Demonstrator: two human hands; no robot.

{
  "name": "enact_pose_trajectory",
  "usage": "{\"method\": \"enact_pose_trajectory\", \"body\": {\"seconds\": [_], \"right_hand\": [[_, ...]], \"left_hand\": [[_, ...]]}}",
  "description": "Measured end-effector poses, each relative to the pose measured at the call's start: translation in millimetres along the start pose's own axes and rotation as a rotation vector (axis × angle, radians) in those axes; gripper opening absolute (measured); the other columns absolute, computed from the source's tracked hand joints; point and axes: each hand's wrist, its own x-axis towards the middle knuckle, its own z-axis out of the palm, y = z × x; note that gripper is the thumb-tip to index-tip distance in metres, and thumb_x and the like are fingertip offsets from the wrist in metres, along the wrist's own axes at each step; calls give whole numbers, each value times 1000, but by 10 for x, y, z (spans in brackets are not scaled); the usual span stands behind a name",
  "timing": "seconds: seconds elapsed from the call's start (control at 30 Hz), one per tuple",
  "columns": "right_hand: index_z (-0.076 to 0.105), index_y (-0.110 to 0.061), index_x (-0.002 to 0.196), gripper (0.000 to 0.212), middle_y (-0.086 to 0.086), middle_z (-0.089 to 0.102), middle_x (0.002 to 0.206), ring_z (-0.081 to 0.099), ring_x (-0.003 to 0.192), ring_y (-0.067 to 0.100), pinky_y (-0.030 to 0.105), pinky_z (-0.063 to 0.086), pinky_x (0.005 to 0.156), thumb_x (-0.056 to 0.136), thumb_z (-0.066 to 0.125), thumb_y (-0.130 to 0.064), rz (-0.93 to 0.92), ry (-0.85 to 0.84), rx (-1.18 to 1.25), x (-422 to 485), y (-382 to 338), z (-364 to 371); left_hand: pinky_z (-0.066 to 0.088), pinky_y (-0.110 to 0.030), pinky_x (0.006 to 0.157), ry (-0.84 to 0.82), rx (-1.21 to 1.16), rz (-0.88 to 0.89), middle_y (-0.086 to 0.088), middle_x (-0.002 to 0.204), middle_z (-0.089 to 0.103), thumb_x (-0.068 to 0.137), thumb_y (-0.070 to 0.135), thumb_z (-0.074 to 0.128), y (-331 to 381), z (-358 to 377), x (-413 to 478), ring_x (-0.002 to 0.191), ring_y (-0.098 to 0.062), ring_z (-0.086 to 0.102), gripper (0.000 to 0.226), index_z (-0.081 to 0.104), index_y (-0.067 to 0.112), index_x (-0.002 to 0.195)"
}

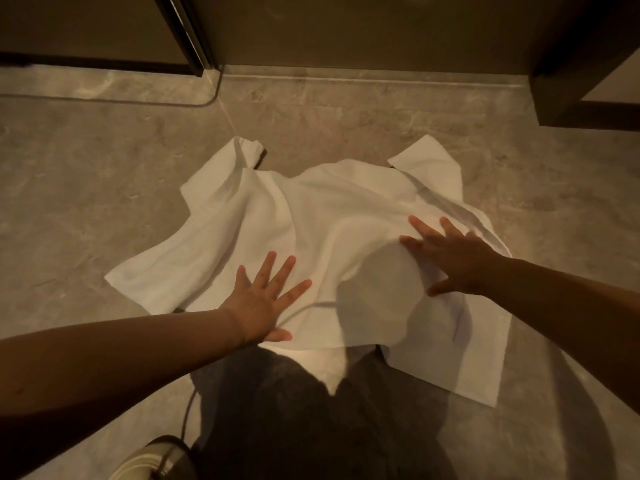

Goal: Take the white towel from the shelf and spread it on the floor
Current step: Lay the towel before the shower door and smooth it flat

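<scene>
The white towel [311, 216] lies on the grey stone floor [86, 202] in front of me, mostly opened out but wrinkled. Both far corners are folded back, and a crease runs through its middle. My left hand [266, 296] rests flat on the towel's near left part, fingers spread. My right hand [450, 254] lies flat on its right side, fingers spread too. Neither hand grips the cloth. A round shadow falls on the towel between my hands.
A dark glass door frame [187, 36] stands at the far left, with a curved floor line below it. A wall runs along the back, and a dark cabinet [588, 81] sits at the far right. My knees in dark trousers [311, 427] and a light shoe [152, 459] are at the bottom.
</scene>
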Motion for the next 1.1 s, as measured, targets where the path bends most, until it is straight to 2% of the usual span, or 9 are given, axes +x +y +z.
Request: {"method": "enact_pose_trajectory", "body": {"seconds": [0.13, 0.23, 0.33, 0.4, 0.53, 0.63, 0.73, 0.87, 1.1], "right_hand": [[-11, -37, 147, 111, -5, -28, 154, -8, 143, 40, 61, 16, 111, 73, 68, -58, 5, -8, -4, -23, -39, -15], [0, -29, 150, 96, 2, -14, 159, -3, 145, 34, 54, 15, 113, 80, 58, -61, -21, 69, -77, -50, -79, -51], [35, -17, 142, 68, 14, 24, 154, 24, 141, 35, 49, 25, 110, 84, 63, -38, -81, 342, -109, -59, -113, -170], [47, -9, 133, 55, 19, 37, 147, 34, 136, 39, 49, 28, 109, 81, 63, -15, -81, 497, -91, 3, -123, -255], [41, 3, 136, 50, 24, 25, 152, 20, 141, 42, 48, 16, 114, 86, 41, 4, 2, 558, -117, 183, -111, -370], [29, 4, 142, 53, 20, 8, 157, 6, 144, 38, 46, 9, 116, 89, 33, 4, 89, 514, -125, 278, -58, -400], [22, 5, 144, 58, 18, 5, 158, 4, 144, 37, 46, 11, 116, 87, 34, 4, 178, 500, -140, 315, 15, -387], [27, 8, 142, 55, 18, 7, 157, 6, 144, 37, 47, 17, 114, 88, 40, 1, 284, 449, -142, 303, 141, -328], [4, -2, 149, 69, 13, -9, 158, -8, 145, 33, 47, 5, 118, 92, 42, -11, 650, 148, -60, 238, 409, -248]], "left_hand": [[14, -69, 104, 10, -54, 27, -17, 135, -52, 82, 77, 25, 95, 52, -115, 129, -48, -37, 98, -46, 29, 129], [12, -64, 108, 164, -127, -20, -12, 143, -44, 83, 75, 13, 111, -51, -120, 138, -42, -24, 88, -41, 27, 134], [8, -58, 112, 445, -115, -16, -13, 156, -15, 88, 68, 14, -42, -402, 34, 144, -38, -6, 83, -16, 19, 147], [7, -56, 113, 543, -111, 13, -13, 158, -7, 91, 62, 24, -159, -678, 206, 144, -35, -6, 80, -5, 17, 150], [0, -56, 113, 553, -46, -8, -12, 158, -16, 93, 59, 27, -235, -1100, 613, 144, -33, -15, 80, -13, 18, 149], [0, -55, 113, 406, -43, -21, -11, 158, -15, 94, 57, 31, -252, -1219, 845, 144, -32, -15, 78, -10, 21, 149], [1, -53, 113, 286, -71, -14, -10, 160, -6, 94, 56, 35, -247, -1181, 951, 145, -30, -10, 77, -7, 23, 150], [1, -51, 114, 377, -48, 9, -10, 160, -4, 93, 57, 33, -246, -1014, 960, 146, -30, -8, 77, -8, 25, 150], [2, -51, 113, 458, -24, 48, -10, 160, 0, 94, 57, 28, -184, -808, 844, 146, -30, -5, 73, -6, 25, 150]]}}
